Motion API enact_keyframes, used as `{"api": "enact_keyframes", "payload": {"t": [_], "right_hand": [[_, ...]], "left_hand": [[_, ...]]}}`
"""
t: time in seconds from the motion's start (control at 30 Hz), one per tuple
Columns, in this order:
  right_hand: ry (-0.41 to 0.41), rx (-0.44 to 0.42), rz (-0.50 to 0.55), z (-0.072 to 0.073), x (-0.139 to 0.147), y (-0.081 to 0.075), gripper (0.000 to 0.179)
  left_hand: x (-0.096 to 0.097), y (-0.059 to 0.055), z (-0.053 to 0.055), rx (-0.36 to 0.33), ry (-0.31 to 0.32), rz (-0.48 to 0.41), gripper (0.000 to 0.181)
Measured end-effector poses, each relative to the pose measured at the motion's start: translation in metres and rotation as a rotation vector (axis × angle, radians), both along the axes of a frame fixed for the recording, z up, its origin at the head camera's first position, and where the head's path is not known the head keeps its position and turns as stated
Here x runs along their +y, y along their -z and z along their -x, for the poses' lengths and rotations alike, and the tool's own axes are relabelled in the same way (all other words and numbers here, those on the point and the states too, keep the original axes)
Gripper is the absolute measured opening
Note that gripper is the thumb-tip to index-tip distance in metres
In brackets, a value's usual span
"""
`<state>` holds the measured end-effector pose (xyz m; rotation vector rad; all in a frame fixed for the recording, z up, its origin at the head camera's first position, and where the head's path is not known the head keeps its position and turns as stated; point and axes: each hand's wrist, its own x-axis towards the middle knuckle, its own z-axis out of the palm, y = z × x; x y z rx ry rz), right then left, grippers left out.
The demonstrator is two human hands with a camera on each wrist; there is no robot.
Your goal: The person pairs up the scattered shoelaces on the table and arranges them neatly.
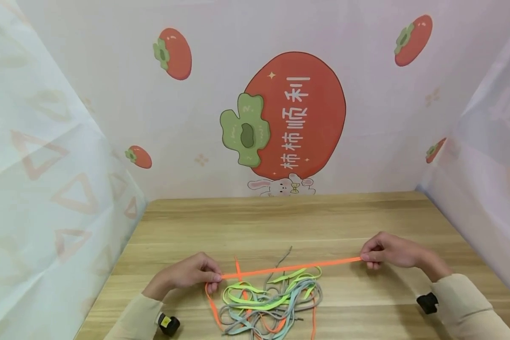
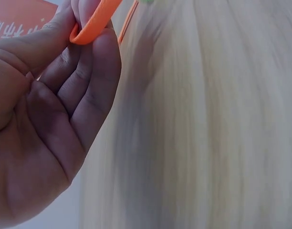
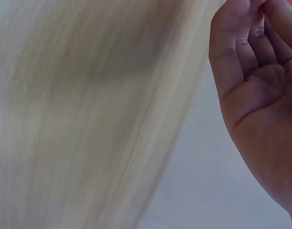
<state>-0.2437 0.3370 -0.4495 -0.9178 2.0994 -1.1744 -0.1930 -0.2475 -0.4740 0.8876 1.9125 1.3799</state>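
Note:
An orange shoelace (image 1: 293, 267) is stretched nearly straight between my two hands, above a tangled heap of laces. My left hand (image 1: 194, 272) pinches it between thumb and fingers, and its slack hangs down from there toward the heap. In the left wrist view the orange lace (image 2: 96, 24) loops through the fingertips. The right hand (image 1: 388, 250) pinches the lace at its right end; in the right wrist view only a speck of orange shows at the fingertips. Below lie tangled green laces (image 1: 238, 301), grey laces (image 1: 318, 295) and pale blue laces (image 1: 291, 309), with more orange among them.
The laces lie on a wood-grain table (image 1: 386, 208). Behind it stands a pale backdrop (image 1: 221, 28) printed with persimmons, and pale sheets (image 1: 38, 198) flank both sides. A black wrist device (image 1: 168, 325) sits at the left sleeve, another (image 1: 427, 303) at the right.

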Motion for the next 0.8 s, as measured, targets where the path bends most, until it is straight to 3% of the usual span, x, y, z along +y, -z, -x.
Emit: {"api": "enact_keyframes", "payload": {"t": [0.47,0.8], "right_hand": [[0.02,-0.033,-0.009,0.005,0.018,0.001,0.022],[0.057,-0.004,-0.039,0.006,0.036,0.005,0.023]], "left_hand": [[-0.026,-0.004,-0.007,0.052,-0.025,0.08,0.024],[-0.04,-0.006,-0.005,0.069,-0.017,0.072,0.023]]}}
